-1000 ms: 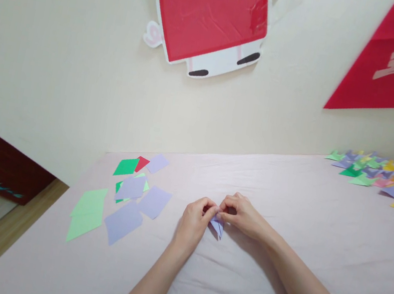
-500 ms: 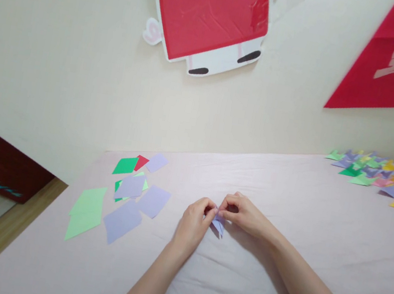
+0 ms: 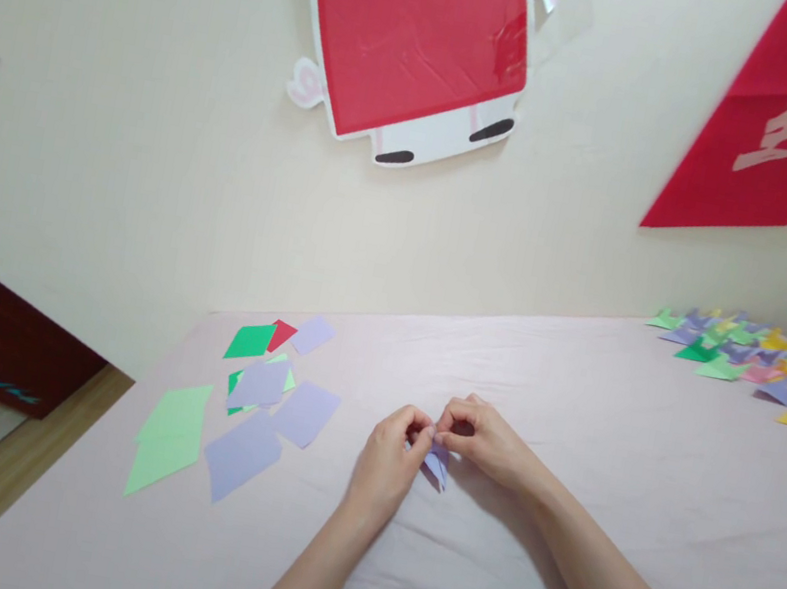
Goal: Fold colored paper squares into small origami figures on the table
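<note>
Lilac folded paper [image 3: 437, 469], one.
My left hand [image 3: 389, 458] and right hand [image 3: 489, 441] pinch it closely; an uneven tug could tear it.

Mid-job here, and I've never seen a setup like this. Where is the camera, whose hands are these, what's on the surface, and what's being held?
There's no machine: you see a person's bare left hand and right hand. Every picture comes from one camera worn on that person's head, looking forward and down.

The fingertips of both hands meet on a small folded lavender paper; they hide its top, so its full shape can't be told.

On the pale pink cloth, left of the hands, lie flat lavender sheets, light green sheets, dark green sheets and a partly covered red sheet. At the far right is a cluster of folded paper pieces in several colours.
</note>
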Motion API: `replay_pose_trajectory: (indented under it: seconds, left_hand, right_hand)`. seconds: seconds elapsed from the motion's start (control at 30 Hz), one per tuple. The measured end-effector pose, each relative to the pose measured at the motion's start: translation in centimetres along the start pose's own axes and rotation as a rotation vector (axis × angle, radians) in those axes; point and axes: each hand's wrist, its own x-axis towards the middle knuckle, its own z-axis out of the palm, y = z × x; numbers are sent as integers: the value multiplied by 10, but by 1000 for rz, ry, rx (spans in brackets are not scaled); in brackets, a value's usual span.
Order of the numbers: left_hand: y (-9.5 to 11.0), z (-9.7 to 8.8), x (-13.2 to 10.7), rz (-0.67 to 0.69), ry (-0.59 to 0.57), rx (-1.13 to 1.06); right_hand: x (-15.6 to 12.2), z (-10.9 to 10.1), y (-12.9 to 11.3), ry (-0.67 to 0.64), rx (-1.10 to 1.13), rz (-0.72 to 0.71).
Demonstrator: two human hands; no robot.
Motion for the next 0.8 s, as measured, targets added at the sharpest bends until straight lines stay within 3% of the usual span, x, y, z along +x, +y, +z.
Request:
replay_pose_trajectory:
  seconds: [0.3,0.63,0.8]
  left_hand:
    - [3,-1,-1,-1,12,25]
    - [3,1,-4,15,48,-17]
    - [2,5,-4,-107,208,-184]
  right_hand:
    - [0,5,6,1,-7,-6]
    - [-1,0,-3,-41,-102,-59]
    - [-1,6,0,146,99,4]
